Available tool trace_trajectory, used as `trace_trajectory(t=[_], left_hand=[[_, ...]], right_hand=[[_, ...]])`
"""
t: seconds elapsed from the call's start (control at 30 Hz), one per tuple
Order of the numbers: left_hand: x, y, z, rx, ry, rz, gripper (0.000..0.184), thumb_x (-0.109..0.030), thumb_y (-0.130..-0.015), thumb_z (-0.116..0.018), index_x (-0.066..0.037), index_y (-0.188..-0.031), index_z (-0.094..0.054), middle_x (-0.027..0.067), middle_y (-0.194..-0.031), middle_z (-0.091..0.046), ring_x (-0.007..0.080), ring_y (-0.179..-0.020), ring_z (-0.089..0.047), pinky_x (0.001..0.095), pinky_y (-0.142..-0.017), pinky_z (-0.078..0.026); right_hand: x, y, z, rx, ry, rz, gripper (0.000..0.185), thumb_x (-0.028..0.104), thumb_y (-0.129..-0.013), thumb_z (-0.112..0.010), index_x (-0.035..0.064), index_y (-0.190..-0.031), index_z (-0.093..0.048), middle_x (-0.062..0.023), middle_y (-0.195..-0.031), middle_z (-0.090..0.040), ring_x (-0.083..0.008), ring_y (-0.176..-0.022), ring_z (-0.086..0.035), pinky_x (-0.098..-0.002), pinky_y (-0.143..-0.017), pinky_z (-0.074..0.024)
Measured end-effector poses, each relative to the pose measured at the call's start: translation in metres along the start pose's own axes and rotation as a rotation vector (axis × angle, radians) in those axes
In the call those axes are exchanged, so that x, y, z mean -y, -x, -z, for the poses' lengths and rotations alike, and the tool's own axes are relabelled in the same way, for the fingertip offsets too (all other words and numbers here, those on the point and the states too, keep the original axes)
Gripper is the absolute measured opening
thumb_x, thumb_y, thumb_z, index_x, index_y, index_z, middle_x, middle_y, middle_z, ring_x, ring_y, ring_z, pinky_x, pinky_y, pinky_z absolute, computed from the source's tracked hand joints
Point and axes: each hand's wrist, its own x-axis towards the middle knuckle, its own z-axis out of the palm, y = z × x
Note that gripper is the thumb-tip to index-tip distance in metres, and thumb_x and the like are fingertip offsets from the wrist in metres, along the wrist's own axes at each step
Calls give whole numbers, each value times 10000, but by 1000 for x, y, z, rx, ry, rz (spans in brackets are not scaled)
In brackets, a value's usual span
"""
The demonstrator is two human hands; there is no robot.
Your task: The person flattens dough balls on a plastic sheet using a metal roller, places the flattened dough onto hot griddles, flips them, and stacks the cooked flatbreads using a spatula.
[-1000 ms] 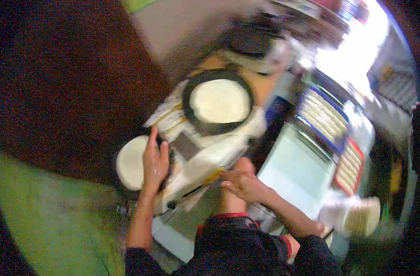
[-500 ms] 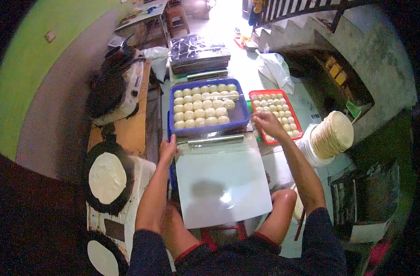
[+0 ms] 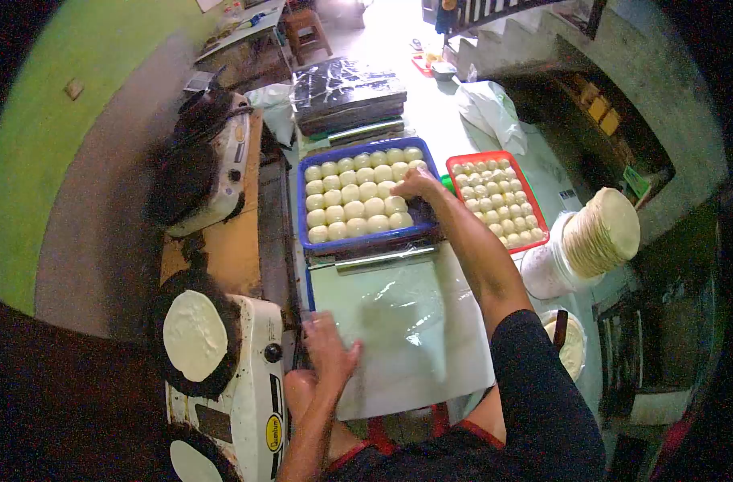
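Note:
My right hand [image 3: 415,185] reaches into the blue tray [image 3: 368,238] of dough balls [image 3: 354,209], its fingers bent on a ball at the tray's right side. Over the left edge of the white work board [image 3: 390,353] is my left hand [image 3: 329,350], fingers apart and slightly blurred, holding nothing. A metal roller bar [image 3: 385,261] lies between board and tray. At the left, a round flatbread [image 3: 195,335] lies on a black pan of the white stove [image 3: 258,353]; another flatbread [image 3: 194,462] is on the pan below.
A red tray [image 3: 547,234] of smaller dough balls stands right of the blue one. Beside it, stacked flatbreads [image 3: 603,233] rest on a white bucket [image 3: 543,273]. Behind are a dark stack [image 3: 346,96] and a white plastic bag [image 3: 495,116]. A second stove [image 3: 230,165] stands at the left.
The view has swung from the stove to the work board. My right hand has moved from beside the red tray into the blue tray. My left hand has come down from the blue tray's corner.

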Motion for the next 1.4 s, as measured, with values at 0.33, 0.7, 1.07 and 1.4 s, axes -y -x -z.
trace_trajectory(t=[0.33, 0.7, 1.07, 1.4], left_hand=[[10, -38, -51, -74, 223, -389, 130, -78, -788, -617, -87, -918, -614, 152, -826, -584, 357, -826, -593, 515, -714, -452], [-60, -93, 162, -518, 277, -554, 93, -126, -910, -608, -64, -975, -634, 130, -836, -633, 340, -845, -629, 481, -781, -459], [-54, -33, 150, -338, 298, -590, 96, -138, -904, -631, -77, -969, -665, 126, -837, -622, 333, -862, -614, 469, -797, -452], [-27, 72, 64, -165, 325, -614, 130, -101, -877, -609, -101, -997, -658, 105, -822, -585, 318, -858, -597, 479, -866, -428]], right_hand=[[-27, 139, -16, -120, -452, 391, 478, 276, -688, -862, 89, -1083, -669, -118, -1061, -698, -245, -1014, -658, -389, -871, -528], [-12, 286, -217, 0, -48, 526, 612, 344, -954, -587, 55, -1468, -422, -280, -1546, -323, -413, -1434, -324, -512, -1168, -285], [3, 307, -237, -243, 240, 600, 831, 558, -980, -449, 0, -1554, -224, -216, -1623, -198, -344, -1513, -176, -549, -1221, -74], [-112, 305, -152, -8, -266, 383, 343, 249, -954, -535, 10, -1166, -660, -201, -1213, -647, -370, -1189, -583, -463, -1017, -446]])
